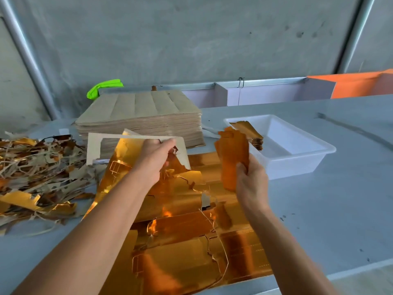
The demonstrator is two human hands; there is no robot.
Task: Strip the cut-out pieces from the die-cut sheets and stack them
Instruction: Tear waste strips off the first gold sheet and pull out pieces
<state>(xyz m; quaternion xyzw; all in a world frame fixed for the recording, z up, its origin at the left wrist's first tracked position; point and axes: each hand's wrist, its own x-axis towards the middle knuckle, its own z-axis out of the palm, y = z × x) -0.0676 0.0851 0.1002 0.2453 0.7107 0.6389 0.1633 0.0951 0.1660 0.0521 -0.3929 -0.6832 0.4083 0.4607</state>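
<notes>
A grey counter (319,209) stands against a concrete wall. The left hand (154,159) pinches a strip of waste frame (136,137) lifted off the gold die-cut sheets (180,241). The right hand (252,179) clasps a bundle of cut-out pieces (232,154), long axis upright; the white tray (297,165) with stacked pieces lies just right, nearer that hand.

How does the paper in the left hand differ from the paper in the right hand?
The left hand holds a pale waste frame, thin and open in the middle; the right hand grips a bundle of cut-out pieces, solid and orange-gold. The waste frame spreads wide and lies nearly level; the bundle of cut-out pieces is narrow and stands upright. Both are held above the gold die-cut sheets.
</notes>
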